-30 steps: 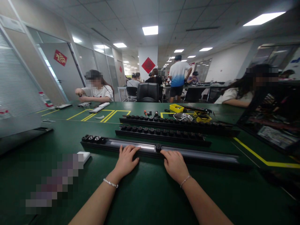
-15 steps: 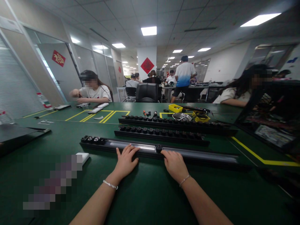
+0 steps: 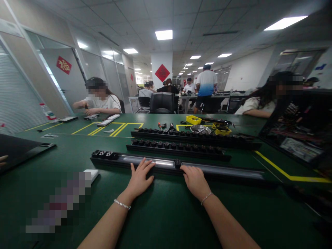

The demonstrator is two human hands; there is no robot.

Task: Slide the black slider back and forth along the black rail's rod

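A long black rail with a shiny metal channel [image 3: 220, 170] lies across the green table in front of me. My left hand [image 3: 138, 180] rests flat on its near edge, fingers spread and open. My right hand [image 3: 195, 180] has its fingers curled against the rail beside a small black socket module [image 3: 177, 163] seated in the channel. Three more black modules [image 3: 103, 154] sit at the rail's left end. Both wrists wear thin bracelets.
Two more black rails filled with modules [image 3: 178, 146] [image 3: 192, 135] lie behind. A yellow bin [image 3: 195, 119], a metal bowl [image 3: 200, 129] and small tools stand further back. A white block [image 3: 91, 174] lies left. Dark trays sit at both sides. Other people sit across the table.
My right hand and the single module have shifted slightly to the right along the rail. The left hand stays flat on the rail. The view has drifted a little.
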